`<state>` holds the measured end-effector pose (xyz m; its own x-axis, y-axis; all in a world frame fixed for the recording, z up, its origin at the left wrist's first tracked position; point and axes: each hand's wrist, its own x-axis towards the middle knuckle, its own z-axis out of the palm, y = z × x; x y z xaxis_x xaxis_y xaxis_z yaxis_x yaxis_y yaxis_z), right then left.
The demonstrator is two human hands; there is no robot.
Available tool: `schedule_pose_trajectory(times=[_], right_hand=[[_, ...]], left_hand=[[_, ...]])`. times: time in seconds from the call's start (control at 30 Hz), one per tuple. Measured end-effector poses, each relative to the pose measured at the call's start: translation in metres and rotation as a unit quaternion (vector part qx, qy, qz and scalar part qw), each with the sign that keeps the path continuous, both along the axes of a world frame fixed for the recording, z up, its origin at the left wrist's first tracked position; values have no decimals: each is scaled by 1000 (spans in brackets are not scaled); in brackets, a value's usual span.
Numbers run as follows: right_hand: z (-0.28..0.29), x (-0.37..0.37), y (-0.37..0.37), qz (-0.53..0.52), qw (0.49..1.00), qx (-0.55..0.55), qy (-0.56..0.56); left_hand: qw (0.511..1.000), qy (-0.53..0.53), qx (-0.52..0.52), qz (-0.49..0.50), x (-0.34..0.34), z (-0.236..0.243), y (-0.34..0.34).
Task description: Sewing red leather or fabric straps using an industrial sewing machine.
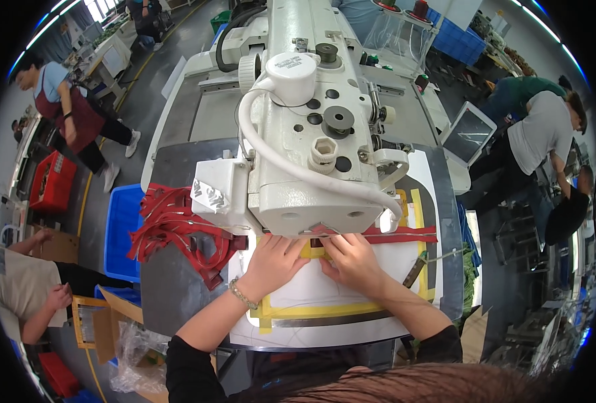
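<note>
Both of my hands work at the front of a white industrial sewing machine [318,195], on a white sheet bordered with yellow tape [325,311]. My left hand [276,263] has its fingers close together, with the tips partly hidden beneath the machine head. Opposite it, my right hand [353,262] pinches at a red strip [405,234] that runs out to the right. A small yellow-edged patch [309,251] lies between my hands. To the left, a tangled pile of red strips [170,225] rests on the table, reaching close to the machine.
A dark slim tool [415,271] lies right of my right hand. Blue bins [122,232] and an open cardboard box [120,319] stand at the left. A screen [469,134] is at the far right. Other people [543,127] are on both sides.
</note>
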<state>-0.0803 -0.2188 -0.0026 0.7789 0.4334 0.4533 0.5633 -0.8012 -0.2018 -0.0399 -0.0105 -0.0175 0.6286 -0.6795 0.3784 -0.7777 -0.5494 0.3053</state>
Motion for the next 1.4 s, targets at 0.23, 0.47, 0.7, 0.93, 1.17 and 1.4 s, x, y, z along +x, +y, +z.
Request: schedule_pose_trajectory(times=[0.23, 0.47, 0.7, 0.93, 1.17, 1.4], right_hand=[[-3, -1, 0, -1, 1000, 7, 6], [-3, -2, -4, 1, 1000, 1, 8], [-7, -3, -5, 0, 1000, -2, -7], [-9, -4, -5, 1, 1000, 4, -13], [-15, -3, -5, -1, 1000, 3, -15], [-11, -2, -7, 3, 1000, 2, -6]], left_hand=[[997, -68, 38, -2, -10, -7, -2], [991, -112, 78, 7, -16, -2, -7], [989, -101, 96, 51, -20, -3, -13], [988, -113, 97, 43, -20, -3, -10], [988, -104, 98, 57, -18, -5, -11], [983, -110, 127, 72, -20, 0, -12]])
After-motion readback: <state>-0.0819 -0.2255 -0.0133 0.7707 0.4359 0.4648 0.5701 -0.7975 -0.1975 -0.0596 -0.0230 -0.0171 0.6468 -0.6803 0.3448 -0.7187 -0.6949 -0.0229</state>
